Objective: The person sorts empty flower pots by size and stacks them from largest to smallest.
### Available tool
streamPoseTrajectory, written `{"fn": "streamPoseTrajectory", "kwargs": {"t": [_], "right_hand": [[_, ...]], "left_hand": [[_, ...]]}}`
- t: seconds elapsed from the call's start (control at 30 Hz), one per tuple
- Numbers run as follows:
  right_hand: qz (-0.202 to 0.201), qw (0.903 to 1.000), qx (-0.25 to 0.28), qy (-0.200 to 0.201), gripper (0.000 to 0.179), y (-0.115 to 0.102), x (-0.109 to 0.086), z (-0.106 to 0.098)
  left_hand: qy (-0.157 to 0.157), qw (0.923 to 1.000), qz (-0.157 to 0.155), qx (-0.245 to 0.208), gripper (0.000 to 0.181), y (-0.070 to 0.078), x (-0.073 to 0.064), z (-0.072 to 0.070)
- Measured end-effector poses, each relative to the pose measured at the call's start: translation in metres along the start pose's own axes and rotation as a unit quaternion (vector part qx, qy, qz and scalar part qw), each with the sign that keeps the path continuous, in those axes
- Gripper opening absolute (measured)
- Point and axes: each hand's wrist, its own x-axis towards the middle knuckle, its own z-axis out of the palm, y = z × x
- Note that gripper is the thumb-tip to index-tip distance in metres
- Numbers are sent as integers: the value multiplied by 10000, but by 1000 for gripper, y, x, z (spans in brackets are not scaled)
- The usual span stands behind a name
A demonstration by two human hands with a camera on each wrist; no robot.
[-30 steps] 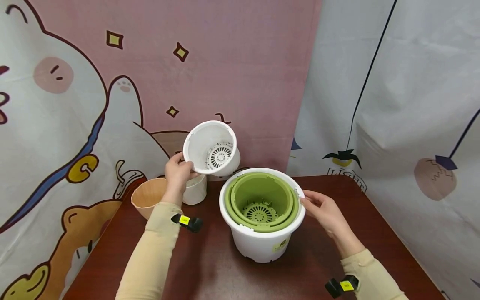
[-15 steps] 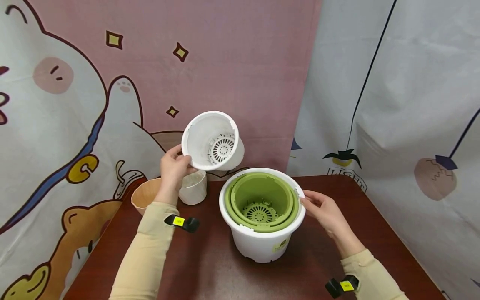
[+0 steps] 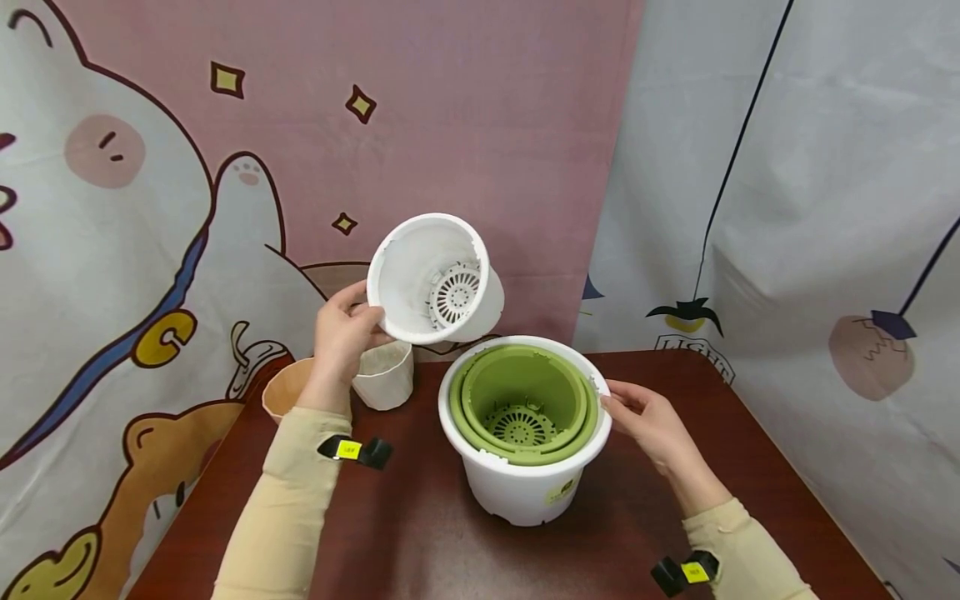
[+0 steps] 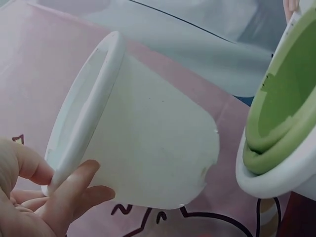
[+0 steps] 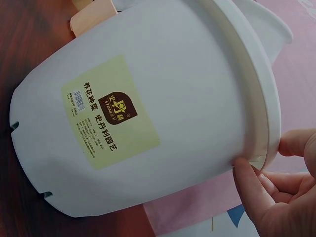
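Note:
My left hand (image 3: 341,337) pinches the rim of a white plastic flowerpot (image 3: 408,275), held in the air with its mouth tilted toward me. Slots pierce the pot's bottom. In the left wrist view, thumb and fingers grip that rim from both sides, and the pot's outer wall (image 4: 153,133) shows. A larger white flowerpot (image 3: 517,496) stands upright on the table, two green flowerpots nested inside, the inner green pot (image 3: 525,375) slotted at its bottom. My right hand (image 3: 648,425) pinches the large pot's right rim. The right wrist view shows a pale green label (image 5: 111,111) on its side.
A faceted white pot (image 3: 385,379) stands on the dark red table (image 3: 435,550) behind my left wrist. An orange pot (image 3: 287,387) beside it is partly covered by my left arm. Printed cloth (image 3: 510,167) hangs behind the table.
My left hand has lifted the white flowerpot higher; the pot has shifted slightly right and turned, showing more of its side. My right hand and the large pot have stayed put.

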Motion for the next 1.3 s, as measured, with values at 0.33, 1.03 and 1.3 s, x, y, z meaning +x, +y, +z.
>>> {"fn": "streamPoseTrajectory", "kwargs": {"t": [0.33, 1.03, 1.3], "right_hand": [[5, 10000, -20, 17, 52, 0, 0, 0], [-24, 10000, 3, -32, 52, 0, 0, 0], [8, 10000, -8, -32, 52, -1, -1, 0]], "left_hand": [[-425, 9987, 181, 236, 53, 11, -8, 3], [-1090, 9910, 486, 611, 50, 30, -26, 17], [-1391, 9837, 583, 981, 49, 33, -30, 23]]}}
